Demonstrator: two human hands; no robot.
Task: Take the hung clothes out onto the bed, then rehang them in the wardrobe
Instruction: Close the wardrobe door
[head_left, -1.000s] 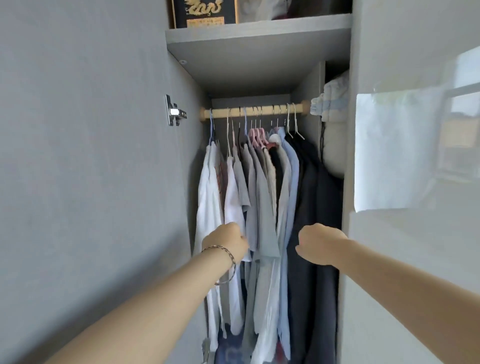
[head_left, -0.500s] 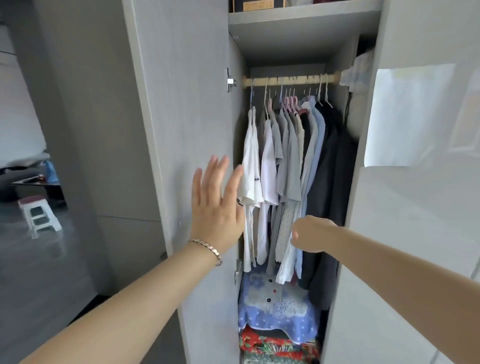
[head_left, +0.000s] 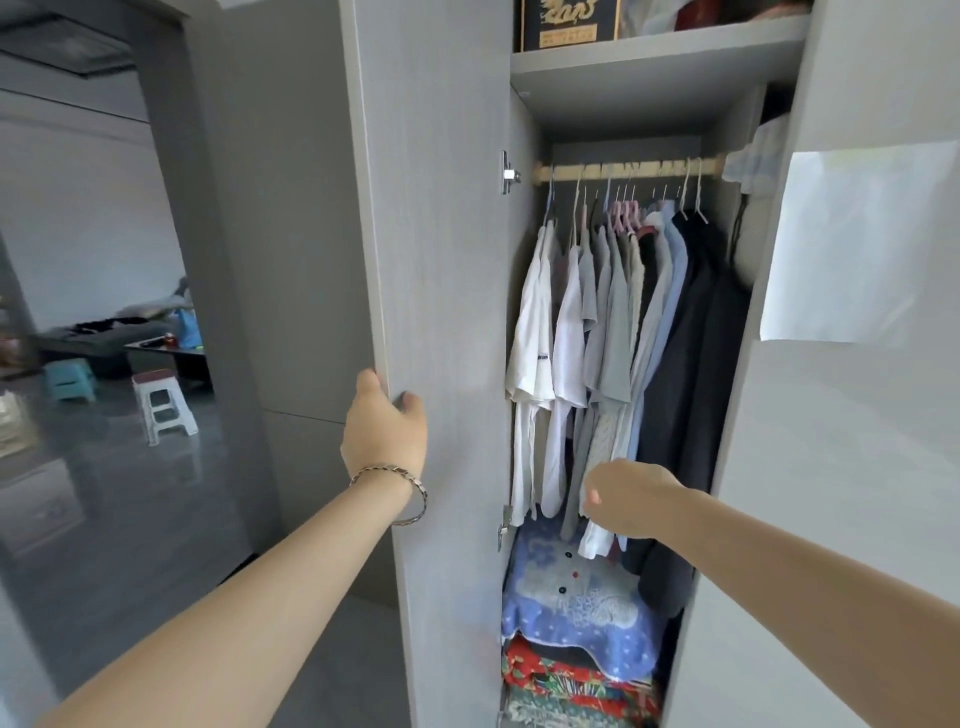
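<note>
Wardrobe (head_left: 831, 519) stands open, with its left door (head_left: 441, 260) swung out toward the near side.

Left hand (head_left: 384, 428) grips the door's free edge. Its fingers (head_left: 368, 383) are curled round the edge and the thumb lies on the inner face. There is a bracelet (head_left: 397, 475) on that wrist.

Right hand (head_left: 631, 499) reaches in at the lower hems of the hung clothes (head_left: 613, 322), fingers curled. I cannot tell whether they pinch cloth or only sit in front of it.

The clothes are all on hangers on the wooden rail (head_left: 623, 170), under the shelf (head_left: 660, 52). White shirts (head_left: 535, 322) hang at the left, grey and pale blue ones in the middle, and dark garments (head_left: 696, 338) at the right, packed so they touch.

Below them a folded blue blanket (head_left: 576, 597) lies on red floral bedding (head_left: 571, 675). On the shelf stands a black box with a gold dragon (head_left: 569, 23).

Left of the wardrobe, well apart on the glossy floor (head_left: 130, 519), are a white stool (head_left: 161, 410) and, farther off, a teal stool (head_left: 67, 382).
</note>
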